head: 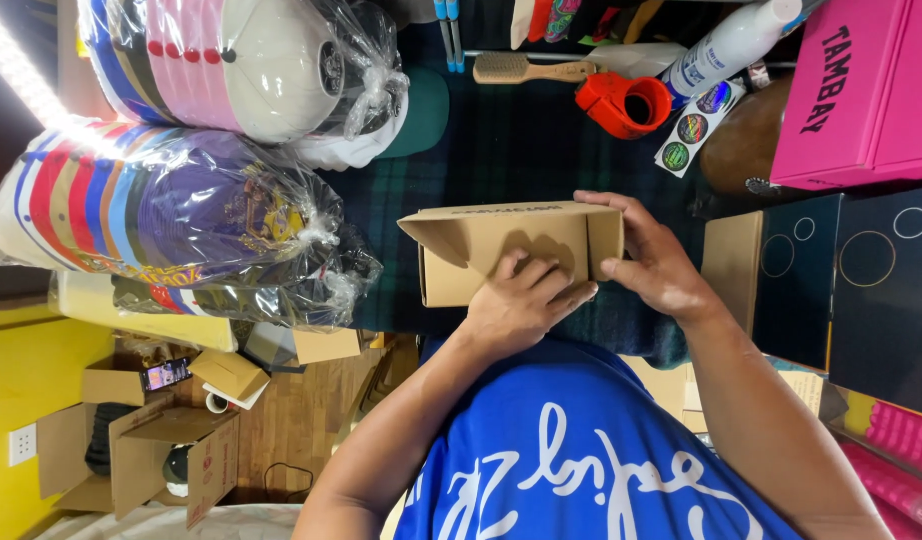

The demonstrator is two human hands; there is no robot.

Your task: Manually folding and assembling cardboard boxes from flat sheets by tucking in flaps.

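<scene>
A small brown cardboard box (481,240) lies on a dark green plaid cloth (521,150), with one flap sticking out at its left end. My left hand (521,300) presses its curled fingers against the near side of the box. The box's right end is gripped by my right hand (656,265), thumb on the near side and fingers over the far edge. Both forearms reach up from my blue shirt (581,450) at the bottom of the view.
Clear plastic bags of stacked caps (181,215) (251,60) lie to the left. Beyond the box are a wooden brush (531,68), a red tape dispenser (626,103), a white spray bottle (726,45) and a sticker strip (696,125). A pink box (861,90) and dark boxes (851,270) stand right. Open cartons (151,440) sit on the floor.
</scene>
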